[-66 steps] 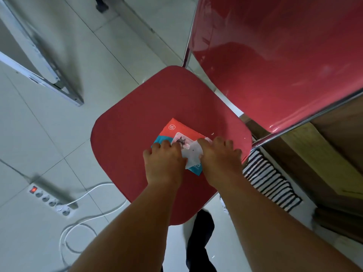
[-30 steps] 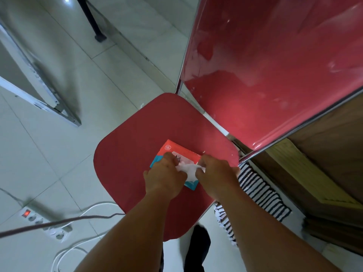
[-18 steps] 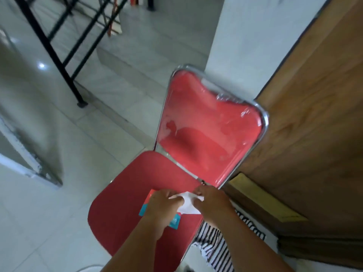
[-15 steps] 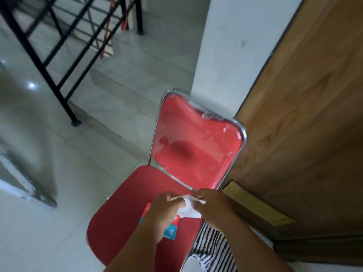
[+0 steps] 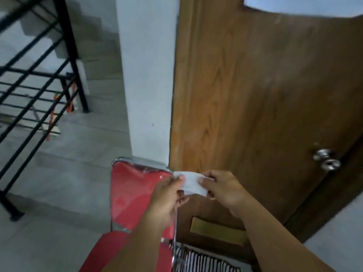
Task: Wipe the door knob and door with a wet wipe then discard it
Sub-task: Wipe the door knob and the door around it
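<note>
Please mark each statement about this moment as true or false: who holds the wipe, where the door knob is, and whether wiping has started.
1. Both hands hold the wet wipe. True: the left hand and the right hand pinch it between them.
2. The wipe is touching the door knob. False: the knob is apart from it, further right on the door.
3. The chair is blue. False: it is red.
4. The door is wooden and brown. True.
5. The right hand grips the knob. False: it holds the wipe.
</note>
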